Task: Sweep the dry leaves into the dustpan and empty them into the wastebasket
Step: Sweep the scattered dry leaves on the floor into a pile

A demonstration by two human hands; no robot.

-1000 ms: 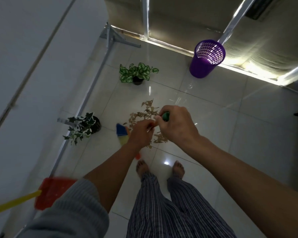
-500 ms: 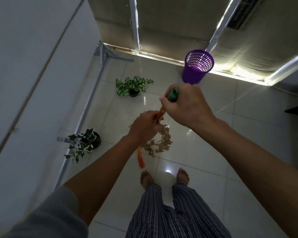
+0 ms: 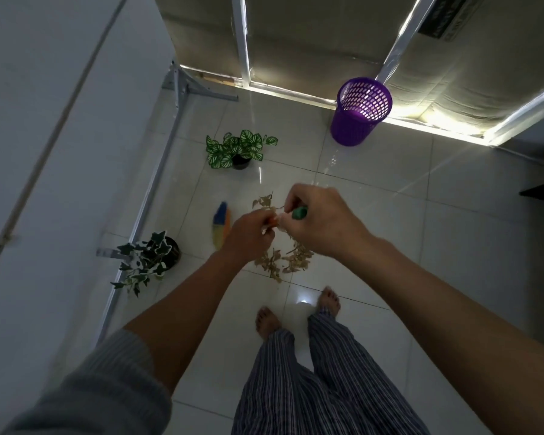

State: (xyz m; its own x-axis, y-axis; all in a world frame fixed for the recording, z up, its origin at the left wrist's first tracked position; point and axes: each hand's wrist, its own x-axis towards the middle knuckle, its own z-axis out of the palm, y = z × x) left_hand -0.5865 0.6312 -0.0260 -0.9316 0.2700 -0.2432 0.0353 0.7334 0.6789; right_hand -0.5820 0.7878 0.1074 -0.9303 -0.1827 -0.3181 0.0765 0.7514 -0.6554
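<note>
Home interior — glossy tiled floor [image 3: 453, 246], potted plants [image 3: 237, 149], purple wastebasket [image 3: 358, 120], bare feet [image 3: 266, 318]

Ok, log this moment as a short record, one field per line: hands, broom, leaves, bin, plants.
left hand: closed on the orange broom handle
right hand: closed on the handle's green top end
multicoloured broom head: on the floor, left of the leaves
pile of dry brown leaves: on the white tile floor, ahead of the bare feet
purple perforated plastic wastebasket: upright by the far wall, right of the leaves
potted plants: green-and-white leafed one beyond the pile; dark-leafed one to its left
dustpan: not in view
</note>
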